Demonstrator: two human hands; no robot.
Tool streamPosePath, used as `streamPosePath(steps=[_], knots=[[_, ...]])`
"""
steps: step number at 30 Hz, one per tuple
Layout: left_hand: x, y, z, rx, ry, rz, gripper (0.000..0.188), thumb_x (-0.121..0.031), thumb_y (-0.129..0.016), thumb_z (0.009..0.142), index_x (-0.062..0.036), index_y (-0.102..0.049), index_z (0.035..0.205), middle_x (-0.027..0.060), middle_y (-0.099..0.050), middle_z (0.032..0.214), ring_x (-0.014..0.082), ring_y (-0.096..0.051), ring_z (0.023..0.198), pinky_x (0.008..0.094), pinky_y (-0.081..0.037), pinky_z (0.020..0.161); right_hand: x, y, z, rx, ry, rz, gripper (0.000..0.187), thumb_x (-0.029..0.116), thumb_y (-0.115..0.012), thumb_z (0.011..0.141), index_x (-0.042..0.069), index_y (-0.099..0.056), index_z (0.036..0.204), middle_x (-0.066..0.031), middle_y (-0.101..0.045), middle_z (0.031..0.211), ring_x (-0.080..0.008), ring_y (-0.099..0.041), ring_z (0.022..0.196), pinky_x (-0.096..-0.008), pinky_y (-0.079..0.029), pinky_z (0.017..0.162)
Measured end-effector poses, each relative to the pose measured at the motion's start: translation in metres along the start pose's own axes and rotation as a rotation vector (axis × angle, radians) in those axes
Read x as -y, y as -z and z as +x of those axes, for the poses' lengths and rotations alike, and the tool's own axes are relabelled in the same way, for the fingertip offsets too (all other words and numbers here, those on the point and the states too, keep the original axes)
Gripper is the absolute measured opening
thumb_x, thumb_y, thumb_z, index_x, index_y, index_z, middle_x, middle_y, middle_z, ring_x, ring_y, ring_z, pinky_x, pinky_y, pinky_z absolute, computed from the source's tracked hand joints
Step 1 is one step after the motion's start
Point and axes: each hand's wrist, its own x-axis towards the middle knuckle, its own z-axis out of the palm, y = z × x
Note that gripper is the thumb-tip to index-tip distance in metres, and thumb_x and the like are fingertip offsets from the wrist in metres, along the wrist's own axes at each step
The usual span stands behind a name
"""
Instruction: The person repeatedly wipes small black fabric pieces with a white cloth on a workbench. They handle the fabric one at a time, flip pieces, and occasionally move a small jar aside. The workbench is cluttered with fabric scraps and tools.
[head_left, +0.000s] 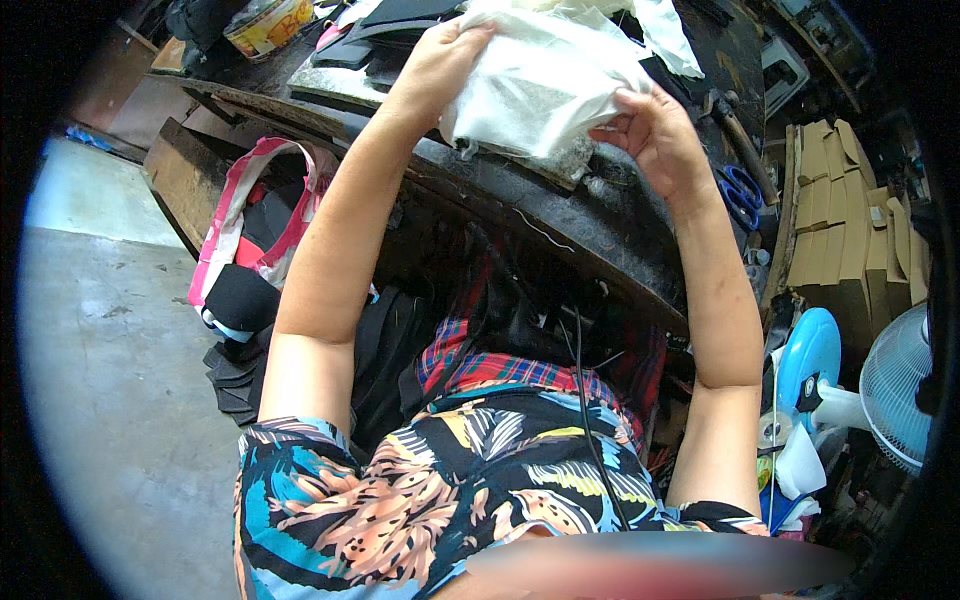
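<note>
- White gauzy cloth (540,85) is being held up over the dark surface (600,225); it is looking soft, light and limp, so I judge it will sag unless gripped at the edges.
- Left hand (435,65) is clutching the cloth's upper left edge, fingers closed over it; right hand (655,135) is pinching the lower right edge, fingers curled in.
- Blue-handled scissors (740,195) are lying on the surface just right of the right hand; a pink-trimmed bag (260,215) is hanging near the left elbow.
</note>
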Motion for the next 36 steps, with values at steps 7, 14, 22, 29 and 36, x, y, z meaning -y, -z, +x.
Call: streamPosePath(steps=[7,14,22,29,36], knots=[[0.024,0.001,-0.007,0.031,0.072,-0.171,0.027,-0.021,-0.056,0.097,0.0024,-0.064,0.108,0.0045,-0.067,0.087,0.0076,-0.062,0.073,0.023,-0.051,0.063,-0.013,0.023,0.016,-0.325,0.101,-0.185,0.015,0.02,-0.066,0.09,0.008,-0.064,0.097,0.0027,-0.063,0.074,-0.0028,-0.054,0.057,-0.0168,-0.039,0.046],[0.036,-0.002,-0.008,-0.189,-0.145,0.056,0.027,-0.022,-0.055,0.099,0.0024,-0.066,0.104,0.0041,-0.068,0.086,0.0073,-0.061,0.073,0.0233,-0.05,0.065,-0.006,0.027,0.009,-0.181,0.04,-0.214,0.033,0.026,-0.065,0.093,0.004,-0.061,0.117,0.0028,-0.063,0.081,-0.0026,-0.056,0.069,-0.0186,-0.047,0.059],[0.024,0.003,-0.019,-0.284,-0.306,0.442,0.029,-0.025,-0.055,0.099,0.0006,-0.066,0.104,0.0054,-0.069,0.083,0.0105,-0.061,0.076,0.0297,-0.05,0.069,-0.019,0.013,0.01,-0.209,0.05,-0.911,0.04,0.028,-0.071,0.088,0.005,-0.063,0.119,0.0017,-0.06,0.079,-0.004,-0.052,0.06,-0.018,-0.045,0.054],[0.004,-0.007,-0.027,-0.122,-0.27,0.071,0.025,-0.02,-0.055,0.098,0.0011,-0.065,0.105,0.0059,-0.068,0.088,0.0093,-0.06,0.079,0.0268,-0.05,0.071,-0.026,0.007,0.012,-0.128,0.225,-0.941,0.024,0.018,-0.075,0.08,0.005,-0.069,0.1,-0.0019,-0.064,0.076,-0.0094,-0.061,0.073,-0.0247,-0.049,0.066],[0.013,0.02,-0.013,-0.336,-0.31,0.255,0.028,-0.024,-0.056,0.098,0.0011,-0.066,0.102,0.0062,-0.069,0.081,0.009,-0.059,0.07,0.0274,-0.049,0.068,0.001,0.039,0.009,-0.103,0.051,-0.048,0.01,0.009,-0.069,0.086,0.009,-0.059,0.084,-0.0004,-0.063,0.074,-0.0103,-0.064,0.065,-0.0237,-0.053,0.059]])
